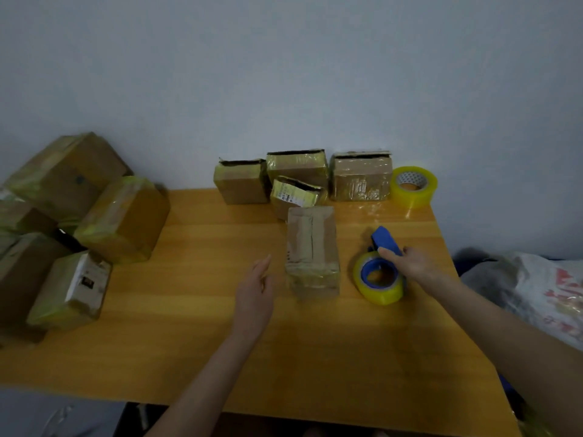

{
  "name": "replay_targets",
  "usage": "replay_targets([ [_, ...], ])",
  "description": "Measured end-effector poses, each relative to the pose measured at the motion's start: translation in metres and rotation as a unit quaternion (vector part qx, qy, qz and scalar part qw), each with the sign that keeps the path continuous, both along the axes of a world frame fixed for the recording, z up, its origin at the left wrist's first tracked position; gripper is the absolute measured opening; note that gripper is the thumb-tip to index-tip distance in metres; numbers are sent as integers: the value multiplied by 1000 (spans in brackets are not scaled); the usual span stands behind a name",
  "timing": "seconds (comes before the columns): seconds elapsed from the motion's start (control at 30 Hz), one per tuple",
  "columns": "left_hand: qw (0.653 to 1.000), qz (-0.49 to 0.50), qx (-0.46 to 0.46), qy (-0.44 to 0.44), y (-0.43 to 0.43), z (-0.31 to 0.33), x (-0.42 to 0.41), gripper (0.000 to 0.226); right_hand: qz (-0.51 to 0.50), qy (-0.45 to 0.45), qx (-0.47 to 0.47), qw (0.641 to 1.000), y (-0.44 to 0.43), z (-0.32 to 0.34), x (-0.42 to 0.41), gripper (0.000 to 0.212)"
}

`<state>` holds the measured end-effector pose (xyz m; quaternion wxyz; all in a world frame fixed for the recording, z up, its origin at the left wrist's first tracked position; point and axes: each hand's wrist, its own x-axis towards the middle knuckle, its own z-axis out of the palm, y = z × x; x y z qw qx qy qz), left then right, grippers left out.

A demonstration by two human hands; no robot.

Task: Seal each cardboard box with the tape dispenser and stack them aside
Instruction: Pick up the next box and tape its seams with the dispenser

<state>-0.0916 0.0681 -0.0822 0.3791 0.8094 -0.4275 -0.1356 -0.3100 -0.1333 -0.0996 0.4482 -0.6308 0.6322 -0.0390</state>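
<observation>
A cardboard box (312, 250) stands near the middle of the wooden table (189, 342), its top flaps closed with a seam running along the top and clear tape wrapped over its near end. Just to its right is the tape dispenser (378, 274) — a blue frame carrying a yellowish roll. The right hand (413, 263) grips it, fingers (389, 253) curled over the blue handle; whether the roll rests on the table or hangs just above it cannot be told. The left hand (255, 288) hovers to the left of the box, close but apart from it, fingers (264, 265) straight and together, holding nothing. Against the wall (284, 74) at the far edge sits a row of three boxes (361, 178) with torn, gaping tops, and a smaller labelled box (295, 197) leans in front of them, just behind the middle one. A spare roll of tape (414, 186) lies at the right end of that row. On the left side a stack of taped boxes (123, 219) is piled up — several wrapped in yellowish tape. A printed plastic bag (552, 298) lies beyond the right edge.
</observation>
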Motion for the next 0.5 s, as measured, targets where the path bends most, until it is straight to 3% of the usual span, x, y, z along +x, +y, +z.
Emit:
replay_targets([
  [0.07, 999, 34, -12, 20, -1, -1, -3, 33, 65, 15, -114, 991, 13, 11, 6, 60],
  [0.13, 997, 61, -13, 36, -5, -1, -7, 30, 103, -15, -163, 981, 39, 19, 19, 56],
  [0.27, 995, 57, -16, 74, -18, 0, -17, 26, 165, -48, -179, 969, 81, 19, 47, 46],
  [0.37, 992, 44, -27, 117, -25, -2, -22, 23, 155, -61, -160, 973, 87, 19, 58, 36],
  [0.5, 966, 87, -35, 242, -24, -7, -15, 23, 149, -82, -160, 972, 89, 17, 60, 36],
])
